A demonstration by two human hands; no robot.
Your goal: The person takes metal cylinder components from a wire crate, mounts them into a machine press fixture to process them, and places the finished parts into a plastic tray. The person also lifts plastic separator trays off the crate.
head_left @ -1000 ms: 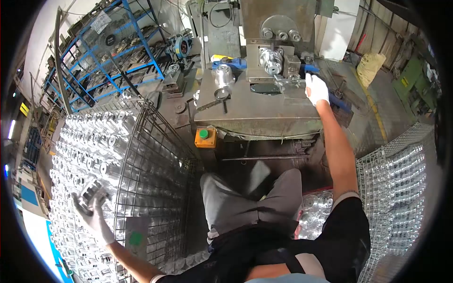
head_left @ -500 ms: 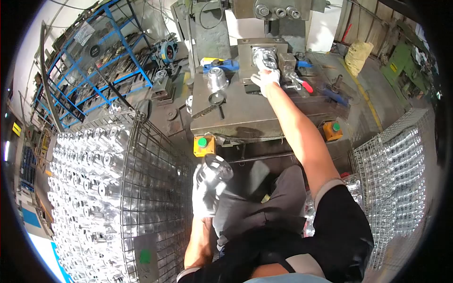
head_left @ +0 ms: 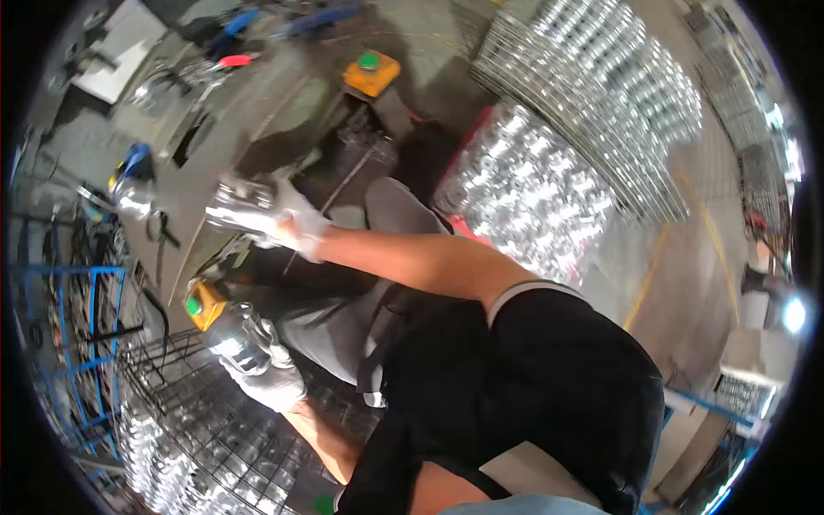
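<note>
My left hand (head_left: 273, 378), in a white glove, is wrapped round a shiny metal part (head_left: 240, 339) beside the orange box with a green button (head_left: 204, 305). Above it, my gloved right hand (head_left: 296, 221) grips a second shiny metal part (head_left: 240, 204), near the front edge of the machine table (head_left: 193, 184). The two parts are apart. Another metal piece (head_left: 135, 196) stands on the table, close to a dark ring-shaped tool (head_left: 160, 230). Motion blurs some detail.
A red-edged bin of shiny parts (head_left: 532, 184) lies to the right of my legs. Beyond it is a wire cage of stacked parts (head_left: 592, 103). Another wire cage (head_left: 184, 403) is at the lower left. A second orange button box (head_left: 372, 73) is at the table's front.
The view has swung round to the right. My right hand has left the machine fixture and now holds a metal part. My left hand brought its part up from the left cage.
</note>
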